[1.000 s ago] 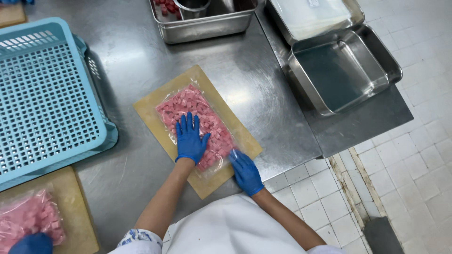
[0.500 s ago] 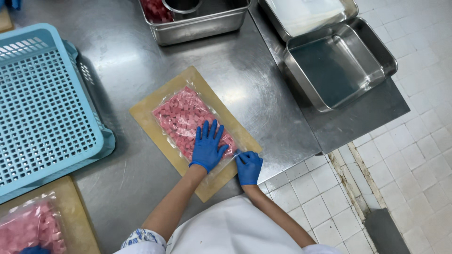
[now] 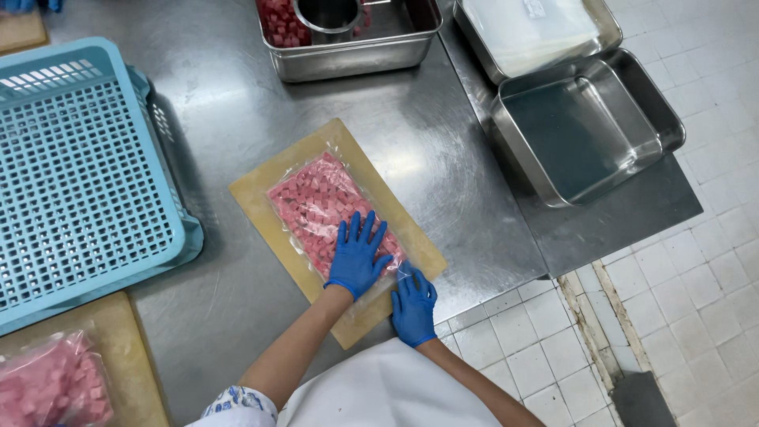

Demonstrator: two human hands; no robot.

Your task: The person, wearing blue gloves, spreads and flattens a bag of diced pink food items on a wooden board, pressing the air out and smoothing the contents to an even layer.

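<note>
A cutting board [image 3: 269, 186] lies near the middle of the counter [image 3: 229, 103], reaching its near edge; a sealed bag of diced meat [image 3: 320, 205] lies on the board; the left hand [image 3: 356, 257] rests flat on the bag's near end, the right hand [image 3: 413, 307] just beside it at the board's near corner; a perforated crate [image 3: 79, 174] sits along the left edge; a deep pan [image 3: 356, 47] stands at the far edge; two trays [image 3: 585, 130] occupy the far right corner; a second board [image 3: 130, 348] carrying another bag [image 3: 51, 387] lies at the near left corner.

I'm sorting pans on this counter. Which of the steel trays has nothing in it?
The square steel tray at the right edge is bare inside. The one behind it holds white sheets; the deep one holds pink cubes.
</note>
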